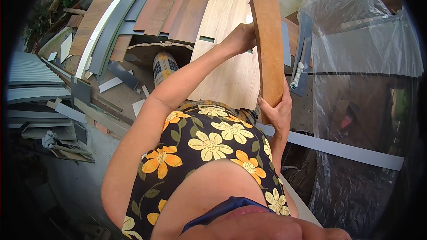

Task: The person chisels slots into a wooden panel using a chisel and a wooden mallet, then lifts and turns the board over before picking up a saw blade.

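A thick brown wooden plank [270,46] stands on edge, slightly tilted, in front of me. My right hand [276,109] is wrapped around its near end, the thumb on the left side and the fingers on the right. Farther up, my left hand [242,39] is closed at the plank's left edge; its fingertips are hidden behind the wood. Beneath lies a pale wood-grain panel [222,69] with dark slots, spread out beyond my lap.
Brown boards [191,15] lie side by side beyond the panel. Long grey strips [113,31] and offcuts are at the left. Clear plastic sheeting [356,40] hangs at the right, with a white strip [347,150] reaching across it. A grey strip [304,40] carries a white coil.
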The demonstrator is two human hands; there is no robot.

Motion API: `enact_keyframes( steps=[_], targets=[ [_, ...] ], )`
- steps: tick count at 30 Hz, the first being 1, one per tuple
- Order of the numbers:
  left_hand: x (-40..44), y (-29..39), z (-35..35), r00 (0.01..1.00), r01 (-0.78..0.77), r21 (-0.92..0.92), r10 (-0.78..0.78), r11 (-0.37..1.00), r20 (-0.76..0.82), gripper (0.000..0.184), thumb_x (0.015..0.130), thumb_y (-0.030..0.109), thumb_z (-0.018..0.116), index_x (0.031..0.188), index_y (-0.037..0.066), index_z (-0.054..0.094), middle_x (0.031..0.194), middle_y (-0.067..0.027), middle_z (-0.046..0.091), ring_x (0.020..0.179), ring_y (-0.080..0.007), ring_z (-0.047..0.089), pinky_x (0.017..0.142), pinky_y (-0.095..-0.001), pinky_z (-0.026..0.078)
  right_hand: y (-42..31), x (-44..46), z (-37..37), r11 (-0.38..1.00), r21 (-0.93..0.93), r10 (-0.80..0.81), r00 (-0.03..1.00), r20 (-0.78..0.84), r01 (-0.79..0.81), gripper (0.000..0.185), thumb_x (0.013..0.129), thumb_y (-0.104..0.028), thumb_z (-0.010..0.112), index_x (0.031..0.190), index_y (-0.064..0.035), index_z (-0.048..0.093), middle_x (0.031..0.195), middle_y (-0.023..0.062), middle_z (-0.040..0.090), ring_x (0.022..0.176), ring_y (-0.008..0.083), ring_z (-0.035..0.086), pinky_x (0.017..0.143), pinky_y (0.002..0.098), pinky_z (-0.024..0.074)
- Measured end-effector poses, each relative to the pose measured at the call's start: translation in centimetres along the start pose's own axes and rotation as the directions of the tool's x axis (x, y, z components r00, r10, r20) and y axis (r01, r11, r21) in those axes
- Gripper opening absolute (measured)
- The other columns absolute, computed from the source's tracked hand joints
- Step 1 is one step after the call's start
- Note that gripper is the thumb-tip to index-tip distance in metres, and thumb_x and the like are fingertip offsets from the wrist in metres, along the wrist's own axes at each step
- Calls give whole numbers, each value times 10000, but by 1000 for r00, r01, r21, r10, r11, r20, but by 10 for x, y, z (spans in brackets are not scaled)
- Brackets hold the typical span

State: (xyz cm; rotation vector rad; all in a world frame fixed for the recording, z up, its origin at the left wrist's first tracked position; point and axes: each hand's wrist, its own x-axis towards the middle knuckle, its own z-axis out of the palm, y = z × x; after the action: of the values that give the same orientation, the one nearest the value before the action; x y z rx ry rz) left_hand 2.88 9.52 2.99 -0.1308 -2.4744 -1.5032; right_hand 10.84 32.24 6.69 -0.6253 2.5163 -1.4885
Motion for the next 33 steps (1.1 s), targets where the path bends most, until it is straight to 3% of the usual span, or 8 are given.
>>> enact_keyframes(
  steps=[2,8,11,17,20,26,29,33],
  targets=[
    [-6,5,-1,998,-32,-82,28,996,-48,253,862,76,643,1088,18,544,885,-179,701,855,-331,696,736,-396,554,0,-2,-2,998,-39,-41,999,-5,41,883,612,-92,717,1429,-10,390,1221,184,614,1057,239,627,948,356,470],
    [-8,4,0,998,-33,5,33,999,-50,269,868,94,648,1105,28,541,810,-147,697,740,-292,692,673,-366,545,-10,-2,-4,998,55,-24,999,-34,26,899,616,-93,719,1441,-19,371,1230,181,610,1056,242,627,941,355,475],
    [-8,3,2,998,58,-115,-60,992,-12,269,865,98,650,1102,28,544,825,-159,698,772,-309,697,685,-379,547,-12,7,6,999,-43,22,999,-33,-23,890,622,-99,719,1440,-21,375,1222,180,613,1048,244,629,932,356,480],
    [4,-11,3,999,-31,123,27,992,32,301,863,109,646,1130,33,528,860,-174,701,838,-343,693,711,-413,547,2,1,3,999,-34,26,1000,11,-26,881,629,-102,718,1438,-19,380,1196,177,626,1038,233,631,923,349,487],
    [-4,4,2,999,-17,-61,15,998,-31,307,857,110,653,1124,33,524,853,-170,700,818,-345,692,707,-413,547,0,-2,-3,1000,-4,-5,1000,-7,5,882,629,-100,718,1437,-14,378,1190,177,626,1037,231,631,925,350,485],
    [-5,2,6,998,5,-62,-9,998,-58,301,848,128,671,1087,15,527,828,-177,695,777,-341,690,697,-410,543,2,0,3,1000,-14,5,1000,-29,-6,876,633,-96,720,1434,-9,377,1195,180,619,1032,240,630,921,355,486],
    [0,-5,6,998,47,-25,-48,999,-37,356,843,187,693,1114,15,539,850,-201,692,811,-348,690,718,-407,544,5,2,6,1000,11,21,998,-58,-21,869,644,-101,727,1431,1,375,1214,181,606,1039,248,623,919,361,485],
    [11,-14,-11,978,61,3,-59,998,-202,503,821,332,727,1150,-4,548,902,-218,683,840,-340,686,760,-404,538,7,-4,1,990,118,88,987,-132,-73,807,677,-115,734,1390,37,389,1176,174,594,1019,233,601,902,350,485]
  ],
)
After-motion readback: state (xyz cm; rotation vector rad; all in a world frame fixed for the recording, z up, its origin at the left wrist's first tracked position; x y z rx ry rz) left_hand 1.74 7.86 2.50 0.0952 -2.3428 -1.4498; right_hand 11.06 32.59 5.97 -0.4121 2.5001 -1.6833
